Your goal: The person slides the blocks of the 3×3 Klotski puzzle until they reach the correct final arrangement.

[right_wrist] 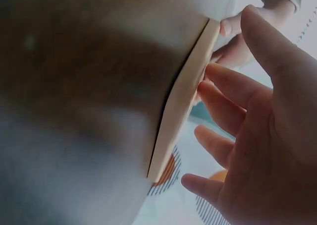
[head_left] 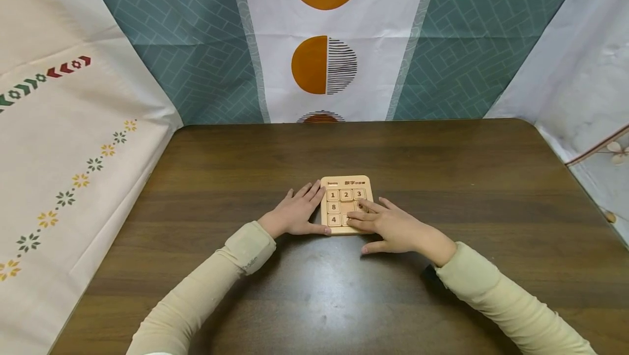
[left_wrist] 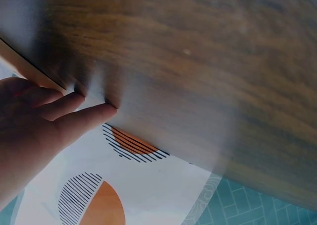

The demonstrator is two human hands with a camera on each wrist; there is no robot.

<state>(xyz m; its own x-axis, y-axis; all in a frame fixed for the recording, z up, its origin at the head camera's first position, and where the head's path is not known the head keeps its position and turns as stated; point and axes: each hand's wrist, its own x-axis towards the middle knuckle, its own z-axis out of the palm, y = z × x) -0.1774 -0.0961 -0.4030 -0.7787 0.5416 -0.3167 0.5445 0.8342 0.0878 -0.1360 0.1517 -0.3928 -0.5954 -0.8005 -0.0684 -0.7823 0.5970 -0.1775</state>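
A light wooden sliding number puzzle [head_left: 346, 183] lies flat on the table, its tiles 1, 2 and 3 along the top row. Below them show tiles 8 and 4, with a bare slot [head_left: 346, 207] in the middle. My left hand [head_left: 297, 216] rests at the puzzle's left side, fingers stretched along the edge and thumb at the lower left corner. Over the lower right tiles spreads my right hand [head_left: 395, 229], hiding some of them. In the right wrist view, two of its fingertips [right_wrist: 210, 71] touch the puzzle's top face; its thumb stands apart.
The dark wooden table [head_left: 236, 164] stretches around the puzzle on every side. Behind its far edge hangs a teal and white cloth [head_left: 196, 71] with orange circles. A cream patterned cloth [head_left: 64, 142] hangs at the left, a pale one [head_left: 585, 82] at the right.
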